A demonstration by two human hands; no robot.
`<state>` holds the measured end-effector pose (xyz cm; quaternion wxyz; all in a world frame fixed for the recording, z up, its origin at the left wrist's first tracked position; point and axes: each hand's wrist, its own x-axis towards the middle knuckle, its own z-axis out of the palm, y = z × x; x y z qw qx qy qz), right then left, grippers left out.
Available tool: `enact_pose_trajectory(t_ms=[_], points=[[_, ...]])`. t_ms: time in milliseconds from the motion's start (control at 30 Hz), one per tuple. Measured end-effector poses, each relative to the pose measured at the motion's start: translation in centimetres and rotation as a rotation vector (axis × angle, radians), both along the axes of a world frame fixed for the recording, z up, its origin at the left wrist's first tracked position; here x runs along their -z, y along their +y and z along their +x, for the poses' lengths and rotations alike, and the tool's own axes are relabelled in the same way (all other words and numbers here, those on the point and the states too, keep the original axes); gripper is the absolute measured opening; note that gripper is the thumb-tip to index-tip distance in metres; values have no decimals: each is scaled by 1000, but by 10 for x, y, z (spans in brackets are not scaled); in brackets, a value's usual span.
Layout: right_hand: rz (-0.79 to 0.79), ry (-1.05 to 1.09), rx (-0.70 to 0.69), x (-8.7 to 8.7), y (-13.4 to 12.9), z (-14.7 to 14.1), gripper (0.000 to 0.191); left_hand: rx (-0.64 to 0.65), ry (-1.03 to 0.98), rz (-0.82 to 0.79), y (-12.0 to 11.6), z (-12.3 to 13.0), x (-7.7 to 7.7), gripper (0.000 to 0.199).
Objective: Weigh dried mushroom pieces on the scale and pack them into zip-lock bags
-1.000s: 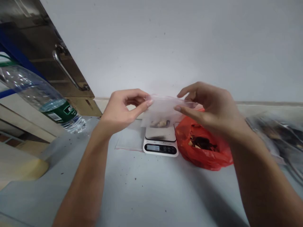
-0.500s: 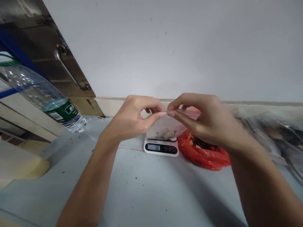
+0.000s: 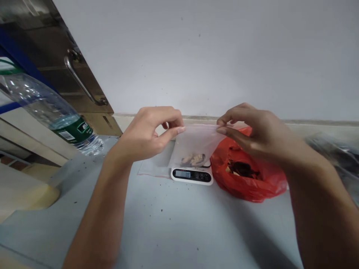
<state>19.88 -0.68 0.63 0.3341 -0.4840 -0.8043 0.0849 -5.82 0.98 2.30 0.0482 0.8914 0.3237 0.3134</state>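
Note:
A translucent zip bag with light brown and dark pieces at its bottom hangs upright over a white digital scale. My left hand pinches the bag's top left corner between thumb and fingers. At the right part of the top edge, my right hand pinches the bag too. The bag's lower part covers most of the scale's platform; the scale's lit display shows, its digits blurred. Beside the scale on the right lies an open red plastic bag holding dark and pale pieces.
Another clear bag lies flat left of the scale. A water bottle leans at the left, near a white and yellowish object. Blurred dark bagged items are at the far right. A white wall rises behind.
My hands have moved apart along the zip bag's top edge, which is now spread wider and flatter. The scale's reading has changed from 0.0. More of the red bag shows.

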Motion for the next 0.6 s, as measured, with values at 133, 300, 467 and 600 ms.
enact_pose_trajectory(t_ms=[133, 300, 467, 600], points=[[-24, -10, 11, 4, 4, 8, 15, -16, 5, -1, 2, -1, 1, 18], [-5, -28, 88, 6, 7, 10, 19, -6, 2, 24, 3, -2, 2, 17], [-19, -14, 155, -5, -3, 3, 27, -61, -115, 217, 7, 0, 5, 15], [-156, -62, -66, -12, -11, -6, 28, 72, -153, 342, 3, 21, 13, 17]])
